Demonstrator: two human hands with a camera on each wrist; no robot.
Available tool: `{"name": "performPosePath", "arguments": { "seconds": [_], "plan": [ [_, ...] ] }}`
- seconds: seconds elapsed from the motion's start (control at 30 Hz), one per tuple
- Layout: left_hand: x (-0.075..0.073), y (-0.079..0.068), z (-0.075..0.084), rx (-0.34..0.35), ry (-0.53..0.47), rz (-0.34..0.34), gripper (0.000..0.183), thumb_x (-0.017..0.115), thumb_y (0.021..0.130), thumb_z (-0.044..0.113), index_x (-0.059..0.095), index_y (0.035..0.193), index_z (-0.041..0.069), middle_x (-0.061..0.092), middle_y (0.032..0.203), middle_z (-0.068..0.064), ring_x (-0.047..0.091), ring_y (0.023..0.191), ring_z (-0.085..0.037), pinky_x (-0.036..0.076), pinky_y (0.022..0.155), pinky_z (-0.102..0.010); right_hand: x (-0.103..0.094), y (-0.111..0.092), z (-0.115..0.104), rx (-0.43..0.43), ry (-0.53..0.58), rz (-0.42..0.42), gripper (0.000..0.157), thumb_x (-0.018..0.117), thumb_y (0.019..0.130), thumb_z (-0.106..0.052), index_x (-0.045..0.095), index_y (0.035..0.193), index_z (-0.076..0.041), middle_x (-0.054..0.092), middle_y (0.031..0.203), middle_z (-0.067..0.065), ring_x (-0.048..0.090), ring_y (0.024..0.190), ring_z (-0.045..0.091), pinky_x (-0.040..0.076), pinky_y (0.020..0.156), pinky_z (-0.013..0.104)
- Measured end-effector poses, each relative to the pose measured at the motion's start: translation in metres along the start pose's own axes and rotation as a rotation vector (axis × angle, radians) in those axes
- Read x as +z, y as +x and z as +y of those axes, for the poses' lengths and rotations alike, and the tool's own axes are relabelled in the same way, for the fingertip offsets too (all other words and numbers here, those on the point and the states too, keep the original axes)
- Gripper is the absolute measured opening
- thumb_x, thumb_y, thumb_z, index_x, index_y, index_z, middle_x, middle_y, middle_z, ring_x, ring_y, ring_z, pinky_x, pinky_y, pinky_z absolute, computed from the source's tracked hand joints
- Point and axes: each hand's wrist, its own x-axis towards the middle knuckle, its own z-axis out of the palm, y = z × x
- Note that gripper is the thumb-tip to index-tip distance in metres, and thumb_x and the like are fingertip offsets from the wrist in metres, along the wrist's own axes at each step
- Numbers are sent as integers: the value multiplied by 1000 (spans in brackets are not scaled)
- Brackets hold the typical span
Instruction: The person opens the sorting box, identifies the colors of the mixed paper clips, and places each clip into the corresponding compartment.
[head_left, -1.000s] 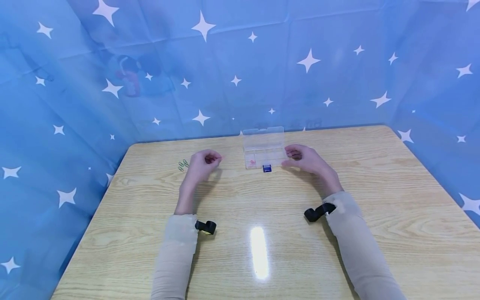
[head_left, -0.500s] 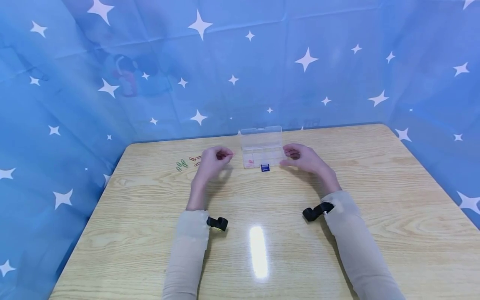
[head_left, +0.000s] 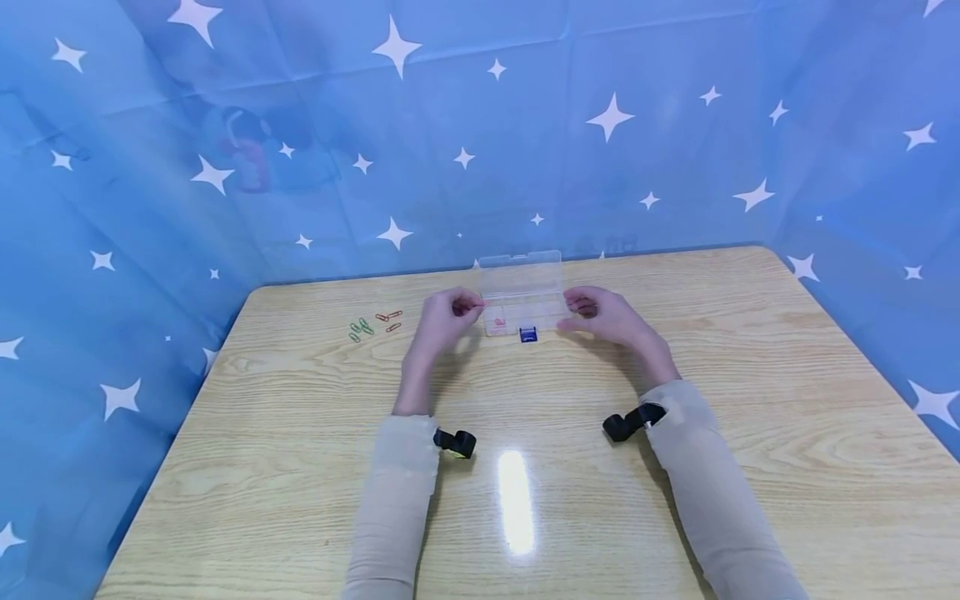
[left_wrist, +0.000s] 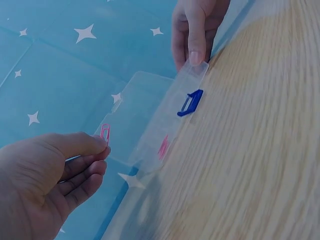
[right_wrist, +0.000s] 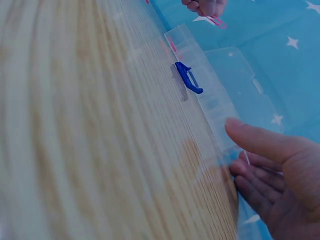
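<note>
Hands (head_left: 444,318) hold a pink paperclip (left_wrist: 105,132) and clear box (head_left: 531,310).

a wood-grain table (head_left: 480,400) bears an open clear box (head_left: 528,308), green paper clips (head_left: 365,325) and red paper clips (head_left: 388,317).

Pink paperclip (left_wrist: 105,133), deep-blue latch (head_left: 528,336), green paperclips (head_left: 365,326), wood-grained tabletop (head_left: 300,467), white-starred blue backdrop (head_left: 517,117)

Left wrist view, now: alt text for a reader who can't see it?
Left hand pinches a pink paperclip near an open clear plastic box with pink pieces inside and a blue latch. Right hand holds the box's far end; wooden table below, starry blue cloth behind.
</note>
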Motion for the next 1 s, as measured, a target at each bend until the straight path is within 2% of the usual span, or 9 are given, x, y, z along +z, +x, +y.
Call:
{"name": "performPosePath", "arguments": {
  "seconds": [0.13, 0.5, 1.0],
  "plan": [
    [6, 2, 2, -1, 4, -5, 5, 63, 85, 8, 67, 89, 5, 63, 81, -3, 57, 72, -14, 49, 65, -24, 0, 0, 0, 5, -2, 2, 70, 73, 76, -35, 44, 132, -5, 52, 121, 10, 49, 111, 23, 37, 98, 40],
    [20, 2, -8, -10, 38, -36, 4, 63, 85, 7, 66, 87, 7, 63, 81, -2, 57, 71, -13, 48, 63, -23, 0, 2, 2, 7, 3, 1, 69, 73, 76, -37, 45, 131, -6, 52, 120, 8, 49, 111, 23, 37, 98, 40],
    [21, 0, -8, -6, 45, -36, 4, 63, 86, 9, 66, 87, 8, 62, 80, -1, 56, 71, -13, 48, 62, -23, 0, 3, 3, 8, -10, 2, 68, 73, 76, -36, 45, 131, -5, 53, 120, 10, 49, 111, 24, 38, 97, 40]
  ]
}}
